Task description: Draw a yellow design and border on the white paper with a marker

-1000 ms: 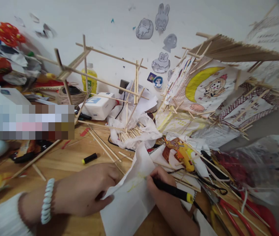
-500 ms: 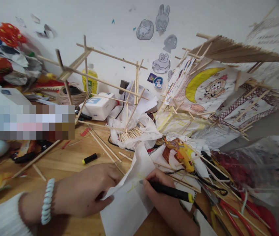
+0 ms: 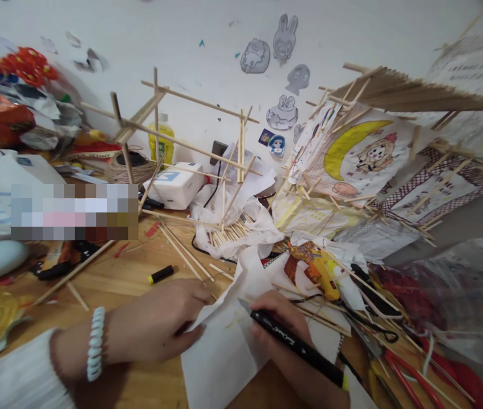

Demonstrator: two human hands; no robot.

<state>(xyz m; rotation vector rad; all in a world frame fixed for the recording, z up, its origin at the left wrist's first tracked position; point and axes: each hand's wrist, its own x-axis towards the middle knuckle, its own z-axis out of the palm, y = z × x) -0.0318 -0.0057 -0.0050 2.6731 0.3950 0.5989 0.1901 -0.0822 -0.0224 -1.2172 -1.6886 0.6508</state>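
Observation:
A white sheet of paper [image 3: 218, 363] with faint yellow marks is in front of me, creased and curling up at its far end. My left hand [image 3: 162, 321], with a pale coiled band at the wrist, pinches the sheet's left edge between thumb and curled fingers. A black marker [image 3: 296, 347] with a yellow end is gripped in my right hand [image 3: 282, 309]. Its tip points at the paper just above the yellow marks; I cannot tell whether it touches. Beyond my left hand lies the marker's black cap [image 3: 162, 275] with a yellow rim.
A wooden stick frame [image 3: 182, 138] stands behind, near a plastic bag [image 3: 262, 234] of sticks. At right are a drawn-on paper lantern [image 3: 356, 150], a yellow glue gun [image 3: 329, 278] and red-handled scissors [image 3: 409, 378]. A yellow bottle [image 3: 162, 142] and twine roll [image 3: 128, 167] are at back left.
The marker's tip has shifted slightly up along the sheet, and its barrel has turned to show white lettering. My left hand keeps its pinch. The whole view has shifted a little.

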